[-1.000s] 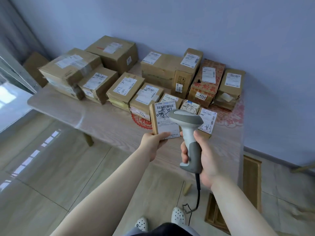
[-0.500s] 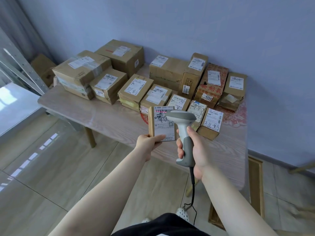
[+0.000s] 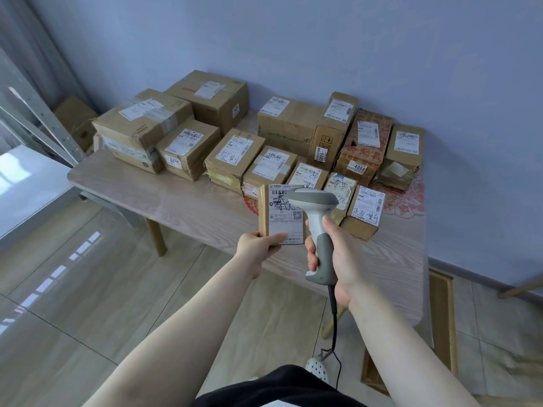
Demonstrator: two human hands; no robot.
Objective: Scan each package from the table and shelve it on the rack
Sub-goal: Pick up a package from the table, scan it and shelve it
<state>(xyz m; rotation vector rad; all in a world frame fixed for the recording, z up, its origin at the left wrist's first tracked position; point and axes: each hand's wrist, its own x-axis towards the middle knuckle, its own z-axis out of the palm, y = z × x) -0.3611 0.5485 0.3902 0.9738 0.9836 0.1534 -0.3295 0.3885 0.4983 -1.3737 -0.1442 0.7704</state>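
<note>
The left hand (image 3: 258,245) pinches a small package (image 3: 280,214) upright, long axis 12 to 6, label facing the camera. The right hand (image 3: 335,251) grips the scanner (image 3: 317,218), its head pointing toward 9 across the label, above the bench (image 3: 188,201).

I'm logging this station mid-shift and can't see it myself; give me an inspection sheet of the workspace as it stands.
Surface: wooden table, front strip bare, a red patterned mat at its right end.
Job's things: small package held up label-side to the camera; scanner pointed at it; many cardboard boxes on the table.
Clutter: flat cardboard on the floor, right of the table.
Grippers: left hand grips the package's bottom edge; right hand grips the scanner's handle.
Cables: black scanner cable hangs to the floor.
Surroundings: metal rack at left, blue wall, tiled floor.
</note>
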